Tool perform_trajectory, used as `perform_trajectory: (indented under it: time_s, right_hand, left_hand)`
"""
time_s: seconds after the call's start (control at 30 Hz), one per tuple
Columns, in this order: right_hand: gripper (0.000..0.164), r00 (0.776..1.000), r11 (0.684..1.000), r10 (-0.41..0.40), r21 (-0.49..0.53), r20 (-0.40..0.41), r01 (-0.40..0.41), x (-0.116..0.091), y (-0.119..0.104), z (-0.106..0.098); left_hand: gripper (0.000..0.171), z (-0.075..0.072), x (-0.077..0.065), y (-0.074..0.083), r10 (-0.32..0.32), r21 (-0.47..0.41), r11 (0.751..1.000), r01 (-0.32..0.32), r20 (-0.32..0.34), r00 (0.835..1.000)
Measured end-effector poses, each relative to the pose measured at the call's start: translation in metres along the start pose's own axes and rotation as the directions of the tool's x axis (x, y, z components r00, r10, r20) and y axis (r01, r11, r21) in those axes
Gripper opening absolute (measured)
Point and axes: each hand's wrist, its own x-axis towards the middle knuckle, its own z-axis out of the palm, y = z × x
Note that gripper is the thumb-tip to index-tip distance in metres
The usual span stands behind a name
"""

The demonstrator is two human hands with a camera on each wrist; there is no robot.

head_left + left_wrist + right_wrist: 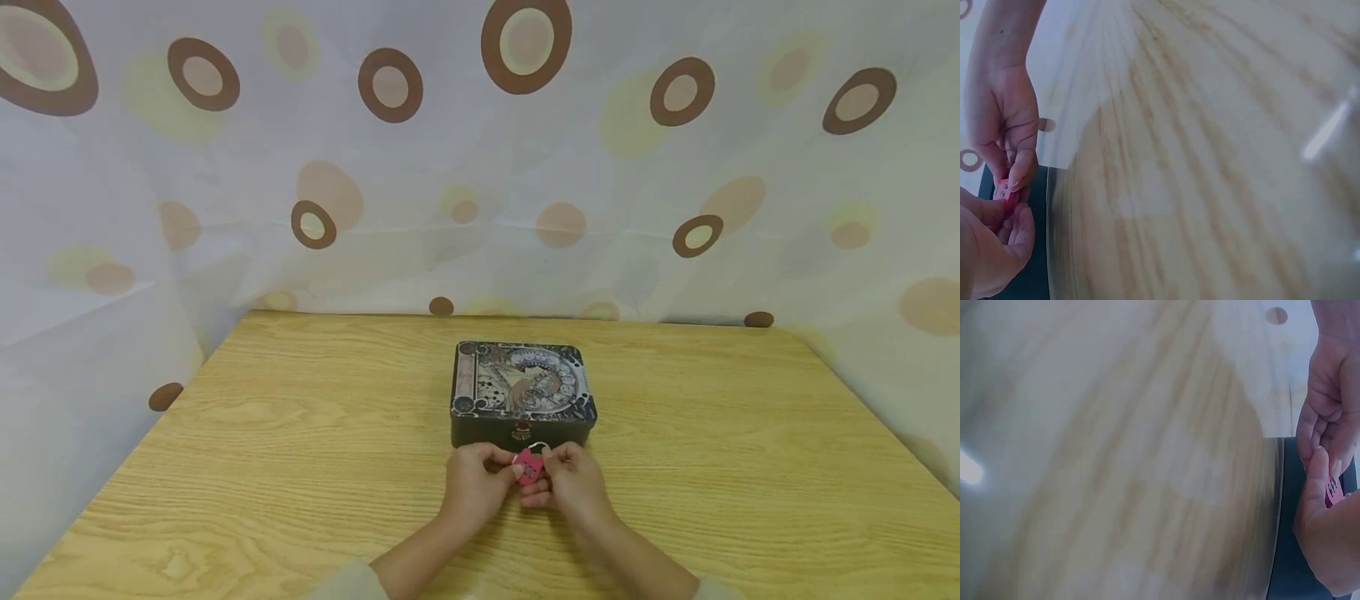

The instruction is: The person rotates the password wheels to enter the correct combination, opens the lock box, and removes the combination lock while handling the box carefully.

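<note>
A pink combination padlock [529, 468] with a white shackle [537, 445] is held between both hands just in front of a dark decorated tin box [522, 383]. My left hand [477, 479] pinches the left side of the padlock's body between thumb and fingers. On the other side, my right hand [576, 483] grips the padlock near the shackle, thumb and index finger together at its edge. Dials show on the padlock's face. The box has its lid down and a small metal clasp [522, 431] on its front. In both wrist views, fingers partly cover the padlock [1007, 190].
The box stands on a light wood-grain table [300, 467], a little right of the middle. Behind and beside the table hangs a pale cloth [420, 208] patterned with brown and yellow ovals.
</note>
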Motion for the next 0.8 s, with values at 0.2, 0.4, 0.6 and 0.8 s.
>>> perform_trajectory:
  time_s: [0.2, 0.4, 0.6, 0.8]
  right_hand:
    - [0.014, 1.000, 0.999, -0.012, -0.044, 0.023, 0.013, 0.001, -0.001, -0.007]
    - [0.013, 0.986, 0.991, -0.043, -0.115, 0.164, 0.063, 0.004, -0.003, -0.021]
    - [0.019, 0.966, 0.982, -0.052, -0.161, 0.253, 0.095, 0.008, -0.005, -0.035]
    - [0.032, 0.953, 0.954, -0.067, -0.260, 0.295, 0.148, 0.005, -0.006, -0.047]
  left_hand:
    - [0.006, 0.004, -0.002, 0.000, -0.007, -0.066, 0.998, 0.008, 0.013, 1.000]
    - [0.008, 0.007, -0.005, 0.000, -0.036, -0.122, 0.992, 0.039, 0.032, 0.999]
    - [0.009, 0.011, -0.008, 0.004, -0.074, -0.174, 0.981, 0.085, 0.065, 0.995]
    - [0.008, 0.020, -0.008, 0.005, -0.111, -0.223, 0.966, 0.134, 0.110, 0.988]
